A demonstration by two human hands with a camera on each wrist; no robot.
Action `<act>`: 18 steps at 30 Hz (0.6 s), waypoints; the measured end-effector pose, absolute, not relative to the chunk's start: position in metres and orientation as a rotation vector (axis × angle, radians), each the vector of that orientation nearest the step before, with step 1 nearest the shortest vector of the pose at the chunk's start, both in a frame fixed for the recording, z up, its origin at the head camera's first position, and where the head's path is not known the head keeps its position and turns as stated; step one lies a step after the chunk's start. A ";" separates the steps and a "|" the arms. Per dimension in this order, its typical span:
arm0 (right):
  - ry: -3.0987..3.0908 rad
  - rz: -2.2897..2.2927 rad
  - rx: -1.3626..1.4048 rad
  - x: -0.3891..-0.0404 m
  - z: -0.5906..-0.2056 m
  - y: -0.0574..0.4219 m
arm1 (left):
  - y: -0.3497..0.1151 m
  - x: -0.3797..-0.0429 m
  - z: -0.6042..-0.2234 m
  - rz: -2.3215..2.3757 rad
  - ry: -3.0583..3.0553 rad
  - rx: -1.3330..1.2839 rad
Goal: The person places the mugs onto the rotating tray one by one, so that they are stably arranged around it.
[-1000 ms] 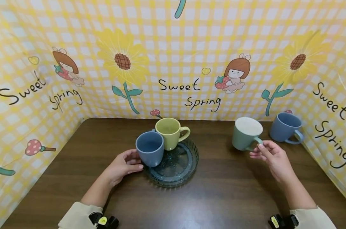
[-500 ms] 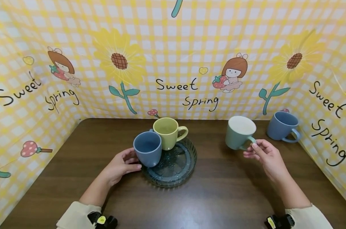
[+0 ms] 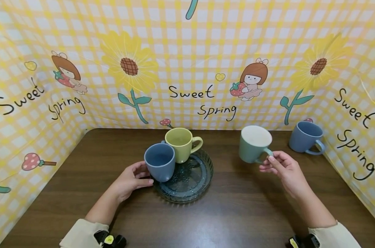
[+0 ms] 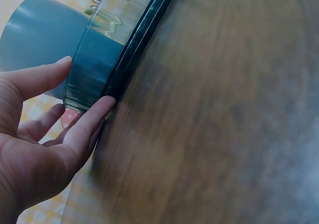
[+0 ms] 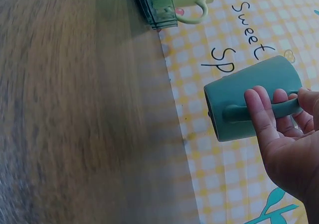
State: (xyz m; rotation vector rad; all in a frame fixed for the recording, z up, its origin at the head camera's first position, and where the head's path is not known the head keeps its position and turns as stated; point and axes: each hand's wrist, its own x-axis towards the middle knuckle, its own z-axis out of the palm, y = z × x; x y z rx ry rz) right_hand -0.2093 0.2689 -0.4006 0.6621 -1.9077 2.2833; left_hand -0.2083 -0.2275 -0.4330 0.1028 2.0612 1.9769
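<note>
My right hand [image 3: 288,172] pinches the handle of a green mug [image 3: 252,150] with a white inside; the right wrist view shows its base raised off the table. At the left side of a dark, clear glass tray [image 3: 192,182], my left hand [image 3: 130,181] touches the wall with nearly straight fingers, the thumb at its upper rim in the left wrist view. Two mugs stand upright in the tray: a blue mug [image 3: 160,163] at the left, nearest that hand, and a yellow-green mug [image 3: 179,148] behind it, its handle to the right.
Another blue mug [image 3: 304,139] stands at the back right corner of the brown wooden table [image 3: 231,213], its handle toward the right. A yellow checked cloth [image 3: 193,55] with printed flowers and lettering walls in the back and both sides.
The green mug has moved left toward the tray in my right hand. My left hand stays at the tray, and the other mugs keep their places.
</note>
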 end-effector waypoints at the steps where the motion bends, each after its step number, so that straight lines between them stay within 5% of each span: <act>1: -1.914 2.281 0.668 -0.209 -0.400 0.268 | -0.227 -0.208 -0.433 1.977 2.060 0.103; 18: -2.022 2.271 0.722 -0.206 -0.389 0.253 | -0.227 -0.206 -0.432 2.012 2.018 0.105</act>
